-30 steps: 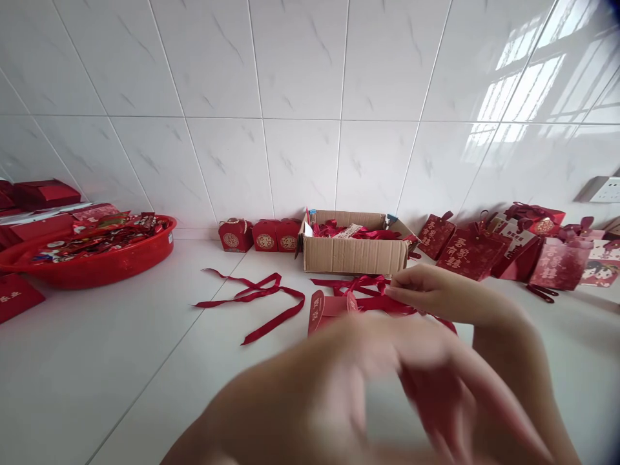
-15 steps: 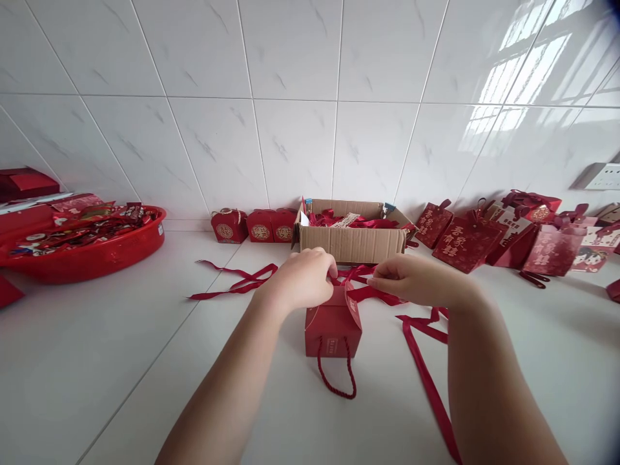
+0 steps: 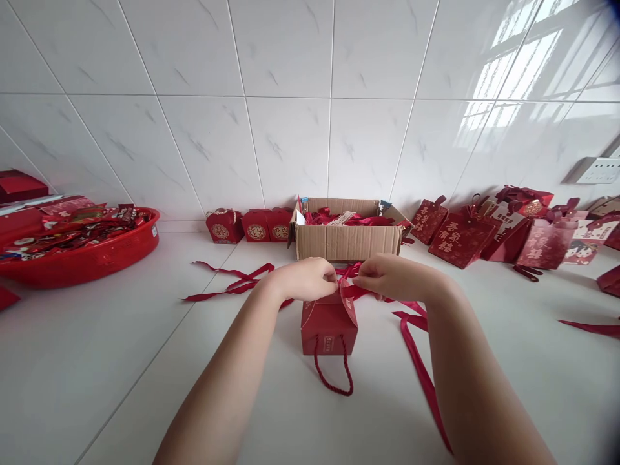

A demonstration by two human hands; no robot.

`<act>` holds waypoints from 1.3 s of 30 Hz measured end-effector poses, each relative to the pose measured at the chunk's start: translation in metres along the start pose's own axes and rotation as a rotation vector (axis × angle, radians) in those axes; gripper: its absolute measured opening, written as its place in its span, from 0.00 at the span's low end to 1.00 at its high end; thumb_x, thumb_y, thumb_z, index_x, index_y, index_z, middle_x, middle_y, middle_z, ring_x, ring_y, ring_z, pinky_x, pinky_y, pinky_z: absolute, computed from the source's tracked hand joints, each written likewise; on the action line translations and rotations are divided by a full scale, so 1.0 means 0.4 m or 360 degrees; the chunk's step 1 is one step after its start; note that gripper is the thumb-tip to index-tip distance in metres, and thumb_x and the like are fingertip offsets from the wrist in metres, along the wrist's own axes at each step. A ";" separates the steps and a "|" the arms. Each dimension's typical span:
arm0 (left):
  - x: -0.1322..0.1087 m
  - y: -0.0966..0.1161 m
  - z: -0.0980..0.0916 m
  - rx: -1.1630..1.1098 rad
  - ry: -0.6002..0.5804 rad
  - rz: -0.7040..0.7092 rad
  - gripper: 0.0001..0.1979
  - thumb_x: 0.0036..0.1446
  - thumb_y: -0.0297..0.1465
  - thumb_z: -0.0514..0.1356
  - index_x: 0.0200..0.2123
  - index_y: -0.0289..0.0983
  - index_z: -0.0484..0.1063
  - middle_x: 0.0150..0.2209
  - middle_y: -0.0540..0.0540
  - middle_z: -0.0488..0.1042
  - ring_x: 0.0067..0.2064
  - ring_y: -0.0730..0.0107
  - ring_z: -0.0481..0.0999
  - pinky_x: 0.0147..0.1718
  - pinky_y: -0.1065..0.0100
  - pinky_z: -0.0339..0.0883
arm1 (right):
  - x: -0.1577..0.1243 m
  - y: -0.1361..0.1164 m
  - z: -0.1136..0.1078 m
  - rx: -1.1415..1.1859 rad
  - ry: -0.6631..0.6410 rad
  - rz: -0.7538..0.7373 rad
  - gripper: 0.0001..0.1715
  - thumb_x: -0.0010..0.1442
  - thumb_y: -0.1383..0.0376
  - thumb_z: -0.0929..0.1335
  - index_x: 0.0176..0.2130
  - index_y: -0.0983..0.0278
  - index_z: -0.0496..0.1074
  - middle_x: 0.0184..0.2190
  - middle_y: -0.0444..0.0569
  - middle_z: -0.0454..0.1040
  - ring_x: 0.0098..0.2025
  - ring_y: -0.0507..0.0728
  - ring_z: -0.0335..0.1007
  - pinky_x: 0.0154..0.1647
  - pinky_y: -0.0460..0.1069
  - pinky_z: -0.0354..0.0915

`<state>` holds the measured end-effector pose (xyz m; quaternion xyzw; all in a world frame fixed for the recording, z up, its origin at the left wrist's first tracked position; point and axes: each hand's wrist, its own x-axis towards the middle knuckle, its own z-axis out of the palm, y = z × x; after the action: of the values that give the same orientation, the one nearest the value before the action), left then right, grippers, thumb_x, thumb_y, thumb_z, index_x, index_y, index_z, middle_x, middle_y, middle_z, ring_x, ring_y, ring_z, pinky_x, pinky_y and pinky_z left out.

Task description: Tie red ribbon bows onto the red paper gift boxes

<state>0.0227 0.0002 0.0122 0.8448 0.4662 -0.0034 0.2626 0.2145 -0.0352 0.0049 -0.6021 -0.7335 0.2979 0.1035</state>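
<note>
A small red gift box (image 3: 329, 328) with a red cord handle stands on the white tiled floor in front of me. My left hand (image 3: 303, 278) is closed on the box's top flap at its left side. My right hand (image 3: 387, 276) pinches a dark red ribbon (image 3: 420, 361) at the top of the box; the ribbon trails down to the right along my forearm. The fingertips of both hands nearly meet above the box.
An open cardboard box (image 3: 347, 240) of red ribbons stands against the tiled wall. Three small red boxes (image 3: 252, 225) sit left of it, red gift bags (image 3: 489, 234) to the right. A red basin (image 3: 82, 248) of sweets is far left. Loose ribbons (image 3: 232, 284) lie nearby.
My left hand came down from close to the camera onto the box's top. The box now stands upright, and both hands have drawn together above it.
</note>
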 end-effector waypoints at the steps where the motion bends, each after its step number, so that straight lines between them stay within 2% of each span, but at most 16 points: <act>1: -0.002 -0.001 -0.002 -0.0006 0.0041 0.0002 0.13 0.49 0.38 0.54 0.36 0.40 0.72 0.40 0.45 0.75 0.39 0.60 0.72 0.31 0.67 0.61 | -0.002 0.001 -0.001 0.0007 0.0012 0.0001 0.23 0.55 0.52 0.65 0.18 0.63 0.63 0.18 0.45 0.63 0.17 0.49 0.52 0.17 0.47 0.46; 3: -0.007 -0.003 -0.009 -0.0055 0.0186 0.0019 0.13 0.51 0.37 0.52 0.37 0.39 0.71 0.42 0.45 0.73 0.39 0.61 0.72 0.31 0.67 0.61 | -0.004 0.001 -0.002 0.0045 0.0073 -0.0023 0.17 0.54 0.53 0.66 0.24 0.62 0.70 0.24 0.48 0.70 0.21 0.51 0.59 0.19 0.47 0.50; 5: -0.018 -0.001 -0.017 -0.0136 0.0414 0.0087 0.13 0.53 0.37 0.49 0.36 0.39 0.69 0.43 0.45 0.71 0.38 0.63 0.70 0.31 0.67 0.61 | -0.004 -0.003 -0.001 0.0135 0.0160 -0.0115 0.11 0.54 0.56 0.67 0.33 0.60 0.74 0.31 0.49 0.74 0.28 0.53 0.65 0.22 0.46 0.56; 7: -0.034 0.004 -0.027 -0.0207 0.0630 0.0181 0.12 0.55 0.36 0.47 0.32 0.39 0.67 0.40 0.47 0.70 0.37 0.65 0.69 0.30 0.68 0.60 | 0.001 -0.010 0.000 0.0285 0.0180 -0.0260 0.13 0.55 0.57 0.67 0.40 0.57 0.75 0.35 0.48 0.74 0.32 0.54 0.67 0.27 0.46 0.59; 9: -0.056 0.011 -0.035 -0.0251 0.0775 0.0257 0.10 0.56 0.35 0.47 0.29 0.39 0.64 0.35 0.49 0.68 0.34 0.68 0.66 0.28 0.69 0.58 | 0.008 -0.019 0.003 0.0460 0.0105 -0.0389 0.14 0.56 0.56 0.67 0.40 0.58 0.75 0.32 0.47 0.74 0.31 0.53 0.67 0.29 0.47 0.60; 12: -0.092 0.020 -0.042 -0.0298 0.0847 0.0285 0.08 0.56 0.34 0.48 0.27 0.39 0.62 0.29 0.51 0.63 0.28 0.73 0.60 0.24 0.71 0.54 | 0.016 -0.030 0.006 0.0735 -0.0007 -0.0513 0.16 0.56 0.54 0.67 0.36 0.63 0.74 0.27 0.46 0.72 0.28 0.51 0.64 0.27 0.46 0.58; 15: -0.125 0.023 -0.043 -0.0269 0.0795 0.0213 0.09 0.56 0.36 0.48 0.28 0.40 0.62 0.26 0.53 0.63 0.24 0.75 0.58 0.21 0.71 0.52 | 0.012 -0.034 0.007 0.0984 0.0024 -0.0599 0.17 0.55 0.53 0.67 0.33 0.64 0.72 0.27 0.44 0.69 0.26 0.49 0.60 0.25 0.44 0.56; 17: -0.141 0.022 -0.042 -0.0167 0.0764 0.0142 0.11 0.57 0.41 0.49 0.30 0.41 0.64 0.28 0.53 0.67 0.24 0.74 0.61 0.22 0.71 0.54 | 0.000 -0.033 0.001 0.1073 0.0122 -0.0655 0.17 0.55 0.53 0.68 0.31 0.65 0.70 0.28 0.44 0.69 0.26 0.48 0.60 0.27 0.45 0.57; 20: -0.151 0.020 -0.037 0.0031 0.0609 0.0010 0.15 0.54 0.47 0.52 0.32 0.42 0.66 0.30 0.51 0.71 0.25 0.71 0.66 0.22 0.69 0.55 | -0.033 -0.033 -0.014 0.1191 0.0487 -0.0758 0.15 0.56 0.55 0.68 0.31 0.64 0.70 0.30 0.45 0.70 0.31 0.50 0.65 0.35 0.47 0.61; 23: -0.137 0.016 -0.030 0.0168 0.0260 -0.0161 0.18 0.49 0.49 0.56 0.32 0.41 0.66 0.30 0.49 0.73 0.23 0.70 0.66 0.19 0.69 0.52 | -0.076 -0.032 -0.035 0.1281 0.0968 -0.0834 0.12 0.55 0.55 0.67 0.30 0.62 0.69 0.29 0.45 0.69 0.34 0.53 0.67 0.39 0.49 0.63; 25: -0.117 0.009 -0.027 0.0216 0.0072 -0.0264 0.19 0.45 0.49 0.58 0.33 0.41 0.66 0.32 0.48 0.74 0.24 0.68 0.68 0.19 0.69 0.52 | -0.106 -0.027 -0.050 0.1316 0.1201 -0.0848 0.10 0.55 0.55 0.66 0.29 0.59 0.68 0.28 0.45 0.67 0.34 0.54 0.67 0.38 0.50 0.64; 29: -0.077 -0.021 -0.032 0.0242 -0.0023 -0.0372 0.20 0.43 0.45 0.59 0.38 0.41 0.65 0.35 0.46 0.75 0.30 0.63 0.71 0.22 0.68 0.56 | -0.149 -0.008 -0.073 0.1634 0.1400 -0.1009 0.07 0.56 0.59 0.63 0.28 0.56 0.66 0.24 0.42 0.59 0.28 0.52 0.61 0.36 0.50 0.62; 32: -0.062 -0.047 -0.044 0.0190 -0.0033 -0.0293 0.20 0.45 0.42 0.57 0.42 0.42 0.65 0.36 0.47 0.75 0.32 0.62 0.72 0.24 0.68 0.57 | -0.146 0.000 -0.077 0.1789 0.1332 -0.1054 0.07 0.56 0.59 0.61 0.28 0.56 0.65 0.20 0.39 0.49 0.20 0.50 0.49 0.28 0.48 0.57; 34: -0.058 -0.061 -0.050 0.0146 -0.0033 -0.0221 0.21 0.47 0.42 0.56 0.45 0.42 0.64 0.38 0.47 0.75 0.34 0.62 0.73 0.26 0.68 0.58 | -0.125 -0.005 -0.069 0.1714 0.1156 -0.0947 0.07 0.55 0.58 0.63 0.27 0.57 0.64 0.19 0.38 0.46 0.18 0.49 0.42 0.23 0.47 0.51; 36: -0.056 -0.070 -0.054 0.0119 -0.0033 -0.0186 0.23 0.49 0.43 0.55 0.48 0.43 0.64 0.41 0.46 0.75 0.37 0.61 0.73 0.28 0.68 0.60 | -0.092 -0.017 -0.051 0.1542 0.0865 -0.0820 0.09 0.53 0.58 0.66 0.28 0.60 0.65 0.18 0.37 0.51 0.19 0.48 0.44 0.22 0.46 0.48; 39: -0.053 -0.075 -0.053 0.0117 -0.0025 -0.0171 0.24 0.50 0.44 0.55 0.50 0.42 0.63 0.42 0.46 0.74 0.40 0.61 0.73 0.31 0.68 0.61 | -0.032 -0.036 -0.009 0.1033 0.0422 -0.0530 0.15 0.52 0.54 0.68 0.26 0.63 0.67 0.22 0.41 0.60 0.22 0.48 0.52 0.22 0.46 0.48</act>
<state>-0.0182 0.0058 0.0227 0.8276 0.5083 -0.0412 0.2345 0.2077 -0.0475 0.0184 -0.4439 -0.6690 0.4133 0.4295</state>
